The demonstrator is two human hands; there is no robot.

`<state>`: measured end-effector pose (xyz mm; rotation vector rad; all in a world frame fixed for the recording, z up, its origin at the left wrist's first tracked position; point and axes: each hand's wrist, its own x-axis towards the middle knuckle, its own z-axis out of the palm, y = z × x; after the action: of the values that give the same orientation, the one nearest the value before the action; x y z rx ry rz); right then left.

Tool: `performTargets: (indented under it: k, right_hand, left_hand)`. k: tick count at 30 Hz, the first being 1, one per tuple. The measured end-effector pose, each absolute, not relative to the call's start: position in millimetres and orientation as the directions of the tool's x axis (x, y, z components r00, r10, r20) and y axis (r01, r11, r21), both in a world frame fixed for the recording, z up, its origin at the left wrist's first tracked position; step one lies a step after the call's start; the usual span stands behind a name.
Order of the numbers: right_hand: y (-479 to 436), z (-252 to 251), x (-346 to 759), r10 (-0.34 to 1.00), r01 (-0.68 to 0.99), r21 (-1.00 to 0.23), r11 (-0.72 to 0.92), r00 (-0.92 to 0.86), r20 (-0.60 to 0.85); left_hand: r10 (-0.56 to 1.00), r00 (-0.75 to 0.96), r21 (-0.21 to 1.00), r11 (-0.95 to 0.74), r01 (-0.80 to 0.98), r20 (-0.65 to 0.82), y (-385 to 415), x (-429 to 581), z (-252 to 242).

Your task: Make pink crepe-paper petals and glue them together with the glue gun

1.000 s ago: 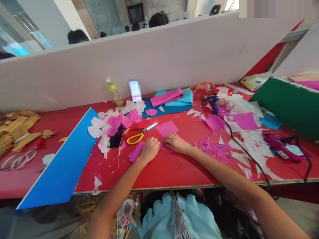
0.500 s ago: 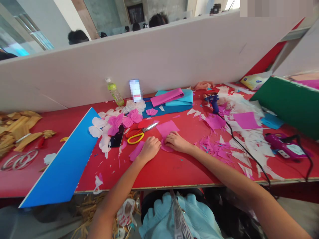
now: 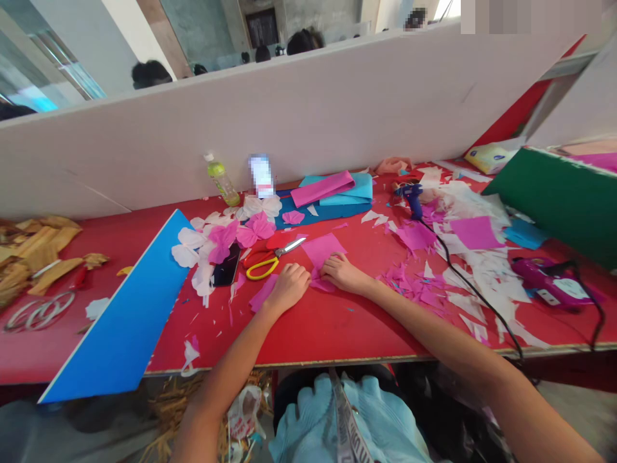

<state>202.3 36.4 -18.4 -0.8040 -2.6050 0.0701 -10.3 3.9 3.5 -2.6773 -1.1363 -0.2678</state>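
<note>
L hand (image 3: pixel 290 285) & R hand (image 3: pixel 343 274): fingers curled in at opp. sides of a small pink piece (image 3: pixel 322 283), which lies btwn them on the red table (image 3: pixel 337 334). Tips hidden, so can't tell if they're pinching it or just pressing. Step looks like fingertip work on that piece; prob. thin, stretchy stuff, so light, even pressure both sides, small moves, else it may tear or go lopsided.

Pink square (image 3: pixel 325 246) is just beyond, partly behind R fingers; best not to drag it along. Pink sheet (image 3: pixel 261 294) sits by L wrist; a careless elbow swing could crease it. Scissors (image 3: pixel 279 252) lie just past L hand, blades toward the square: mind knuckles. Farther out: pink petals (image 3: pixel 224 240) to L, pink scraps (image 3: pixel 417 290) to R; keep bits off the workpiece.
</note>
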Motion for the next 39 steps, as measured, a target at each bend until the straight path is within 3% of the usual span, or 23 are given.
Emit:
performTargets:
  k: [8, 23, 39]
  right_hand:
    - [40.2, -18.2, 206.7, 0.519, 0.526, -0.094, 0.845, -0.767, 0.377]
    - [41.6, -12.6, 213.0, 0.481, 0.472, -0.121, 0.874, -0.797, 0.365]
    - [43.1, -10.4, 216.6, 0.466, 0.476, -0.073, 0.877, -0.801, 0.375]
  left_hand:
    - [0.687, 0.681, -0.140, -0.671, 0.729, 0.255, 5.2, -10.8, 0.1]
    - [0.694, 0.678, -0.144, -0.666, 0.732, 0.240, 5.1, -12.1, 2.3]
    - [0.701, 0.670, -0.120, -0.664, 0.738, 0.246, 5.2, -13.3, 1.6]
